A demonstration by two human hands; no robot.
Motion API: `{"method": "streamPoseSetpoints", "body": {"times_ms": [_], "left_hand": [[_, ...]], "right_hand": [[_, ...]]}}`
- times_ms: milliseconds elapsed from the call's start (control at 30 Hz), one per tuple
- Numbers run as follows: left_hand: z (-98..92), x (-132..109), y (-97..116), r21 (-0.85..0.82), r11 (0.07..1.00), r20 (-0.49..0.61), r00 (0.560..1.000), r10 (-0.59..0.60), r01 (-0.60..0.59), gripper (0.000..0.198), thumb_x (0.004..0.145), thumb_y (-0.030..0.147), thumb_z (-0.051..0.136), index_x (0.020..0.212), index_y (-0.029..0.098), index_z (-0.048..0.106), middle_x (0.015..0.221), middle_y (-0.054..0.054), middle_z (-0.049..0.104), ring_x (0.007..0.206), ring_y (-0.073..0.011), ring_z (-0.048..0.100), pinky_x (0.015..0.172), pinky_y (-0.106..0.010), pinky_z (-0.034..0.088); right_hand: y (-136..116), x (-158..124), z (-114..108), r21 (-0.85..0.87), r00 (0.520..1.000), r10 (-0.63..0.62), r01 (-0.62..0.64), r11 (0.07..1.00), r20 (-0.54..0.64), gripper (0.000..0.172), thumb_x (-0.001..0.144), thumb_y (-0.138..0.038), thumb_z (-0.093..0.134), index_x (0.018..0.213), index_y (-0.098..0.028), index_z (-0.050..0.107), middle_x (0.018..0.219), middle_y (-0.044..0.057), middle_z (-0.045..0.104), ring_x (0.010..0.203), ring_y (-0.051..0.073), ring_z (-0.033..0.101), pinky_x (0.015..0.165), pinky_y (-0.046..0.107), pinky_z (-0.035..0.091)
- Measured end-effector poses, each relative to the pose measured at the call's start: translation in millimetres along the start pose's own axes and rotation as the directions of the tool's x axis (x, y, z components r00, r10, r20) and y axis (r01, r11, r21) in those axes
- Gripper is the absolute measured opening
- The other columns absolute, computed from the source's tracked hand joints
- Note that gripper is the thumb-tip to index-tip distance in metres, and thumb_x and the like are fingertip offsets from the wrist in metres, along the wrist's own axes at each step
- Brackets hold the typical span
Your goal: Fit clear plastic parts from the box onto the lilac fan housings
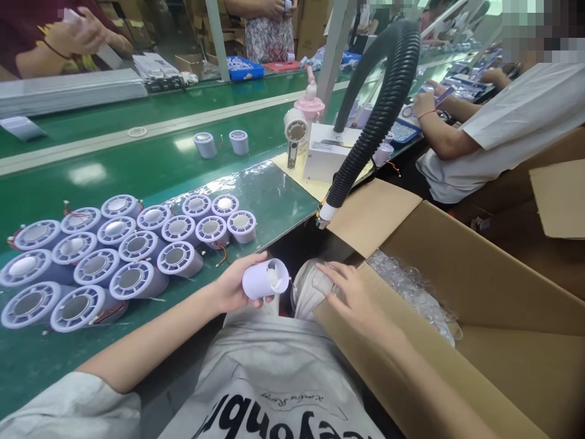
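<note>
My left hand is closed around a small lilac cylinder housing, held on its side over my lap with its open end facing right. My right hand lies with fingers spread on the near rim of a large cardboard box, its fingertips touching a clear round plastic piece. The box holds a heap of clear plastic discs in a bag. To the left, several finished lilac cylinders with grilled tops stand grouped on the green bench.
A black corrugated hose hangs down to the bench edge, beside a white box unit and a pink-and-white small fan. Two lilac cylinders sit on the green conveyor. A person in white sits at right; others stand across the belt.
</note>
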State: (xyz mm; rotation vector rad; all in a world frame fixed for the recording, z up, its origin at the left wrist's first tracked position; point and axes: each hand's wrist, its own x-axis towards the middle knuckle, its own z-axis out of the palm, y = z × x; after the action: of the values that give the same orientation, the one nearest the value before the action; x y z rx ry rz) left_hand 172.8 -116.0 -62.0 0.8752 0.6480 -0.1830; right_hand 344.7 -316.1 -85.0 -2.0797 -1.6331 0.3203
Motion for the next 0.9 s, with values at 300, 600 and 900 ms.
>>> {"method": "streamPoseSetpoints", "body": {"times_ms": [300,600,900], "left_hand": [[14.8,16,-14,0.483,0.876,0.08,0.996,-0.05,0.005,0.035,0.082,0.045,0.052,0.095,0.015,0.062,0.07,-0.001,0.054,0.046,-0.0097,0.044,0.034,-0.018,0.03],[55.7,-10,-24,0.978,0.063,0.15,0.881,0.449,-0.199,0.023,0.089,0.033,0.049,0.1,0.026,0.069,0.109,-0.003,0.057,0.084,-0.016,0.057,0.071,-0.027,0.042],[43.2,0,-47,0.822,0.345,0.063,0.675,0.735,-0.452,0.057,0.058,0.047,0.083,0.106,0.021,0.067,0.098,-0.006,0.059,0.089,-0.0204,0.059,0.077,-0.033,0.051]], "right_hand": [[-17,2,27,0.068,0.991,-0.132,0.132,0.989,-0.007,0.05,0.085,-0.02,0.055,0.135,-0.023,0.053,0.144,0.014,0.037,0.121,0.034,0.043,0.096,0.052,0.046],[-2,22,-10,0.245,0.939,-0.193,0.123,0.962,0.284,0.02,0.074,-0.005,0.067,0.086,-0.02,0.071,0.127,0.009,0.052,0.116,0.027,0.051,0.098,0.043,0.046],[-17,8,-23,0.482,0.982,-0.133,0.053,0.874,0.132,0.015,0.085,-0.026,0.066,0.072,-0.018,0.062,0.108,0.006,0.056,0.089,0.019,0.06,0.075,0.032,0.05]]}}
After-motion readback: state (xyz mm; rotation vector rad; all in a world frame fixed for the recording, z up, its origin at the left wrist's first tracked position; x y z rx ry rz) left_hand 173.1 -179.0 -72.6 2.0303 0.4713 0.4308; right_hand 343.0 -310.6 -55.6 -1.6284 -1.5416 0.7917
